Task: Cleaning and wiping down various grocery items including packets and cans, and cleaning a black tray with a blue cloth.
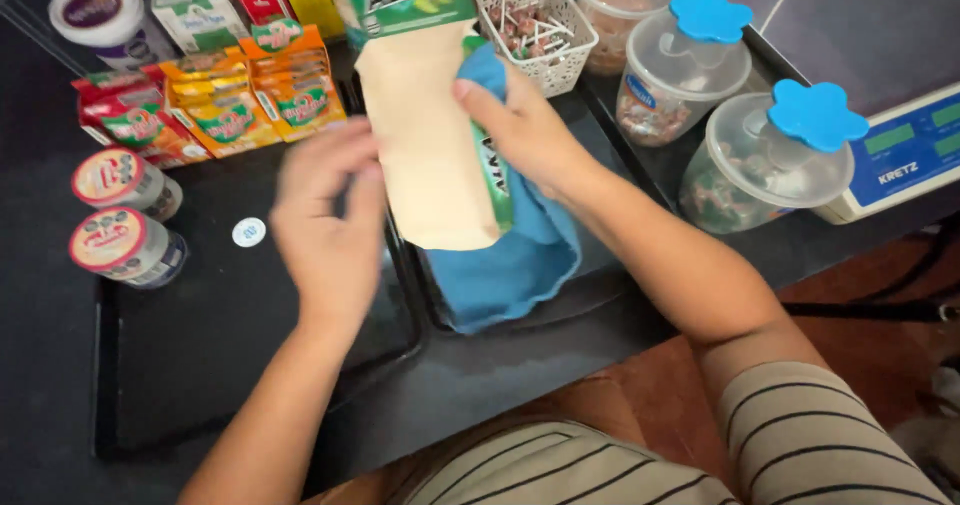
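Hands (330, 220) w/ pouch (428, 140), cloth (510, 265) over black counter (520, 365)

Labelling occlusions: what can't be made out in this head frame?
- Tan package: top cut off by frame edge.
- Left hand: motion-blurred; contact with package unclear.
- Right hand: fingertips hidden behind package and blue cloth.
- Clear jars: contents indistinct through plastic.
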